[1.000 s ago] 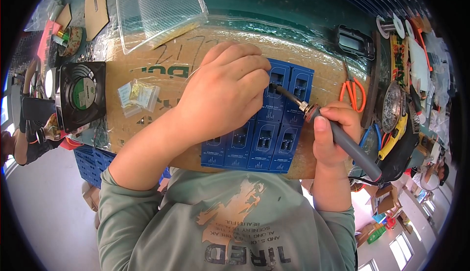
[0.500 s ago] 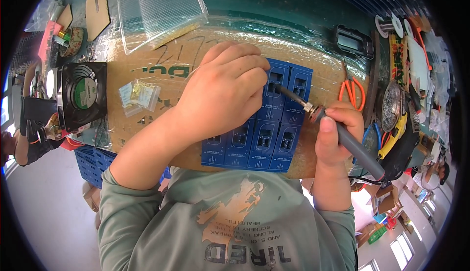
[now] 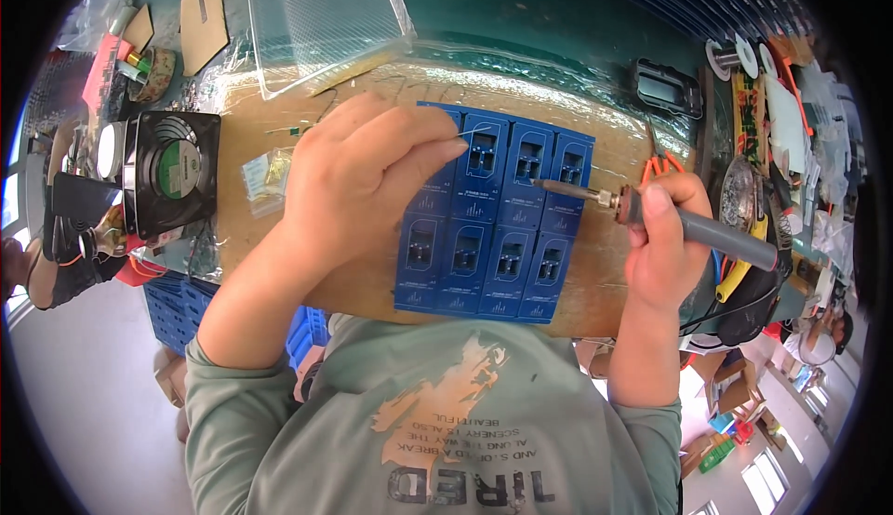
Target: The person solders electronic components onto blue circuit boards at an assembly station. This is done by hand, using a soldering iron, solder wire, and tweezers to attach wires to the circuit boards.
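Observation:
A blue panel of several joined circuit boards (image 3: 445,205), in two rows, lies on the cardboard in front of me. My right hand (image 3: 668,236) is closed round the grey handle of a soldering iron (image 3: 721,236). The iron's tip reaches left over the upper row, near a dark cutout; whether it touches the board I cannot tell. Over the panel's upper left part, my left hand (image 3: 363,175) pinches a thin solder wire (image 3: 474,131), whose end sticks out to the right above a cutout. This hand hides the panel's upper left corner.
A black fan (image 3: 172,175) stands at the left, with a small clear bag (image 3: 268,183) beside it. A clear plastic tray (image 3: 326,26) lies at the back. At the right are orange-handled pliers (image 3: 662,163), a black frame (image 3: 668,87) and a solder spool (image 3: 718,59).
My left hand has moved left and a little down, uncovering more of the panel and the wire's end. The iron has swung to lie flatter, its tip slightly lower.

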### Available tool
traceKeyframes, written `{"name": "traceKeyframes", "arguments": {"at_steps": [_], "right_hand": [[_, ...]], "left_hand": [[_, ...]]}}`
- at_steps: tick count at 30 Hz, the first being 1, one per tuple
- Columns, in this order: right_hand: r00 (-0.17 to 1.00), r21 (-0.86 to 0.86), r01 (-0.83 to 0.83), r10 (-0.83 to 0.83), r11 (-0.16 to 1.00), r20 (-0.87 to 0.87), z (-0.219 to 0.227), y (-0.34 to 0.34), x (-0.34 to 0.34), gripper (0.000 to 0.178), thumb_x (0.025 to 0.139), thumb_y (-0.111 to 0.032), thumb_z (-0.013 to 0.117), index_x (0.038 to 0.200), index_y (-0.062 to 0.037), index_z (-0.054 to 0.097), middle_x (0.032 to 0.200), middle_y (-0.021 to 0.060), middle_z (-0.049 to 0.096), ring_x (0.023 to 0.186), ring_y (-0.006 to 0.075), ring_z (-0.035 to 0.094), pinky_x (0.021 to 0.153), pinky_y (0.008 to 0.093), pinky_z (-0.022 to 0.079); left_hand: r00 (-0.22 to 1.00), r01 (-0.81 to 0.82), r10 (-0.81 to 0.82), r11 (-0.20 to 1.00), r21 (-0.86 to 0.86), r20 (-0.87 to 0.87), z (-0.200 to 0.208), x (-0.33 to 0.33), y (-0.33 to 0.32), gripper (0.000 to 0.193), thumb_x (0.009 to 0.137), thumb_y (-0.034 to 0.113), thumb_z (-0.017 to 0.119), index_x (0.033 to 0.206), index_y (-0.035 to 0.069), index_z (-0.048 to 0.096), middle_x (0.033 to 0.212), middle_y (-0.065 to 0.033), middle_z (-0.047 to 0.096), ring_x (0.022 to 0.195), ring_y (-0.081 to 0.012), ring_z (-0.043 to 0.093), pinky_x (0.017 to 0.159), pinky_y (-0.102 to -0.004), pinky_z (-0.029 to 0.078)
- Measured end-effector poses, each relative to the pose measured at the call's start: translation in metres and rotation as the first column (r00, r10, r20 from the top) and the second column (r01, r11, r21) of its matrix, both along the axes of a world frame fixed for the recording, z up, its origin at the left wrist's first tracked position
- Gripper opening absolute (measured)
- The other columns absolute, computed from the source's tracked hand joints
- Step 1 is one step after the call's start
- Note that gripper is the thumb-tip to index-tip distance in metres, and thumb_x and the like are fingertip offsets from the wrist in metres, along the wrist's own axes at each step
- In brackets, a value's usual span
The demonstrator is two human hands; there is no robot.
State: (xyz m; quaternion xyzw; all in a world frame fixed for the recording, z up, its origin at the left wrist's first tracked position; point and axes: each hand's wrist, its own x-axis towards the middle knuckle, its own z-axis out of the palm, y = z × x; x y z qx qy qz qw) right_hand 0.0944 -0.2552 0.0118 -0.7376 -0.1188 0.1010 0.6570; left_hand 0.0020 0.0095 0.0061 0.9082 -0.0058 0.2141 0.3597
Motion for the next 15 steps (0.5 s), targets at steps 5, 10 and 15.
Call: {"name": "traceKeyframes", "arguments": {"at_steps": [5, 10, 15], "right_hand": [[0.996, 0.039, -0.045, 0.042, 0.998, 0.074, -0.008, 0.02, -0.003, 0.013, 0.091, -0.006, 0.07, 0.093, 0.0008, 0.06, 0.084, 0.0085, 0.069, 0.071, 0.0098, 0.062, 0.063, 0.0221, 0.047], [0.979, 0.142, -0.143, 0.119, 0.979, 0.166, -0.025, 0.02, -0.009, 0.023, 0.088, -0.002, 0.073, 0.104, 0.0024, 0.057, 0.087, 0.0115, 0.069, 0.077, 0.0125, 0.066, 0.068, 0.0247, 0.052], [0.944, 0.067, -0.169, 0.142, 0.983, 0.296, -0.036, 0.018, -0.009, 0.026, 0.087, 0.0, 0.074, 0.106, 0.002, 0.055, 0.088, 0.0128, 0.069, 0.075, 0.0131, 0.066, 0.066, 0.0234, 0.053]], "left_hand": [[1.0, -0.009, 0.005, 0.988, 0.152, 0.026, -0.011, -0.009, -0.002, 0.018, 0.079, 0.004, 0.078, 0.095, 0.008, 0.07, 0.078, -0.0069, 0.062, 0.071, -0.0229, 0.059, 0.065, -0.0331, 0.048], [0.997, -0.059, 0.056, 0.997, -0.054, -0.055, -0.022, -0.017, -0.013, 0.02, 0.082, 0.006, 0.074, 0.098, 0.007, 0.064, 0.083, -0.0073, 0.063, 0.075, -0.0291, 0.058, 0.069, -0.0372, 0.048], [0.999, -0.016, 0.015, 0.999, 0.035, 0.045, -0.03, -0.014, -0.01, 0.019, 0.08, 0.003, 0.075, 0.097, 0.005, 0.067, 0.085, -0.0082, 0.061, 0.077, -0.026, 0.059, 0.067, -0.0347, 0.047]]}}
